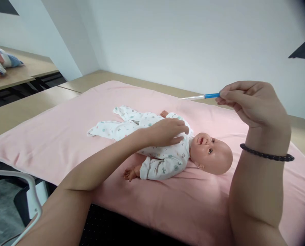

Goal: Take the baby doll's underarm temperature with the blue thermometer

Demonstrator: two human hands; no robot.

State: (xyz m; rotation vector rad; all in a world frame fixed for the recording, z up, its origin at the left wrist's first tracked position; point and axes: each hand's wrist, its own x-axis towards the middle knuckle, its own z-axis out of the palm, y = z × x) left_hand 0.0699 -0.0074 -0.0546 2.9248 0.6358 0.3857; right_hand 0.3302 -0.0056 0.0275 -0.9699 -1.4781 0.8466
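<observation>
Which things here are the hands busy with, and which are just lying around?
Busy with:
- baby doll, left hand resting on its chest
- thin blue-tipped stick, pinched in the raised right hand
- pink blanket under the doll

Lying around:
- second doll on the far table
- white chair

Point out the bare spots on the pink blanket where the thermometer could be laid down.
Free: the blanket left of the doll's feet toward the near-left edge, the strip behind the doll toward the wall, and the near strip below its head. Crowded: the middle, where the left hand rests on the doll's chest. The right hand holds the thermometer raised above the blanket's right side.
</observation>
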